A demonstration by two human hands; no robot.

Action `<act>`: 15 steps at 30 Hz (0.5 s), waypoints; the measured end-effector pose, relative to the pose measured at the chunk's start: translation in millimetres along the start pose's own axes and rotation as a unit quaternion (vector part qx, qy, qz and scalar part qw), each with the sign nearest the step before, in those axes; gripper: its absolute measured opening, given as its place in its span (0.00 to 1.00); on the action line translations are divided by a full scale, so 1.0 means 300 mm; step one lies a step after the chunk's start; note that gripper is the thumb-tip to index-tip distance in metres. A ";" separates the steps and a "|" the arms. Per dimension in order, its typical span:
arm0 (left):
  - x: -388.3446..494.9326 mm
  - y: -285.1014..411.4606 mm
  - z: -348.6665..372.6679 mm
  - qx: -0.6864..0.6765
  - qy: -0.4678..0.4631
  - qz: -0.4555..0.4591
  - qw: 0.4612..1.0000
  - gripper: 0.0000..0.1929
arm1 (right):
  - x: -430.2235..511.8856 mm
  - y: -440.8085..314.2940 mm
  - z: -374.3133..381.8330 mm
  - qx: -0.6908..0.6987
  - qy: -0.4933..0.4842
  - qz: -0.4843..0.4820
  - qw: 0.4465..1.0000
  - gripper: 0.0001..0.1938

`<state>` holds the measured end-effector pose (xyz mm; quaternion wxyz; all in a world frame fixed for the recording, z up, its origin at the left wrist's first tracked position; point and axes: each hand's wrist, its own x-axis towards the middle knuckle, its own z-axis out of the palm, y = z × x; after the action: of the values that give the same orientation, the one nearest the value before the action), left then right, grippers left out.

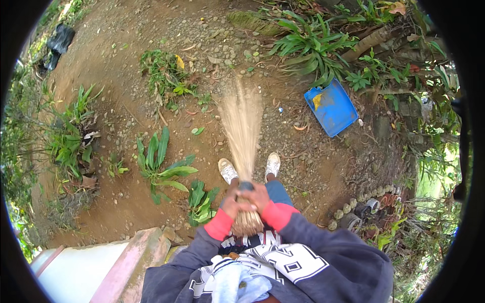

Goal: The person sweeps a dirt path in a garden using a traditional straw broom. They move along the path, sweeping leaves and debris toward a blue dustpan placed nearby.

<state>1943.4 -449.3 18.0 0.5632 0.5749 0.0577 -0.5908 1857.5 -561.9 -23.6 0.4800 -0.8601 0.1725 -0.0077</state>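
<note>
Both my hands are around a stick broom (242, 140), a bundle of thin tan sticks bound by a dark band (246, 186). My left hand (234, 203) is on the left side of the bundle, and my right hand (257, 196) grips it from the right, close to the band. The thick butt end (247, 223) points toward my body. Beyond my white shoes (273, 165) the bristles fan out over the stony dirt and look blurred. Parts of the fingers overlap, so some of the grip is hidden.
A blue plastic tray (335, 110) with a yellow leaf in it lies to the right. Cut leafy plants (159, 166) and a weed pile (163, 74) are on the left ground. Pots (352, 219) and stones stand at right. A pink-edged concrete structure (129, 261) is at lower left.
</note>
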 end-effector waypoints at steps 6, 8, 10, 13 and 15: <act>0.217 -0.098 -0.018 -0.097 -0.074 -0.181 0.976 0.23 | -0.017 0.294 0.063 -0.062 -0.170 0.198 0.963 0.15; 0.289 -0.072 -0.062 -0.204 -0.077 -0.223 0.950 0.22 | 0.101 0.367 0.158 -0.034 -0.121 0.019 0.992 0.14; 0.292 -0.021 -0.097 -0.082 0.106 -0.177 0.975 0.19 | 0.233 0.375 0.258 0.040 -0.164 0.016 0.985 0.12; 0.244 0.056 -0.041 0.106 0.167 -0.024 0.980 0.17 | 0.283 0.333 0.234 0.121 -0.175 0.018 0.977 0.10; 0.205 0.083 0.048 0.140 0.144 -0.025 0.979 0.26 | 0.233 0.291 0.134 0.096 -0.105 -0.057 0.988 0.10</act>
<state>1970.8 -505.4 -8.5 0.4478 0.7258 0.0689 -0.5177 1905.2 -592.0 -128.3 0.5742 -0.8148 0.0707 0.0388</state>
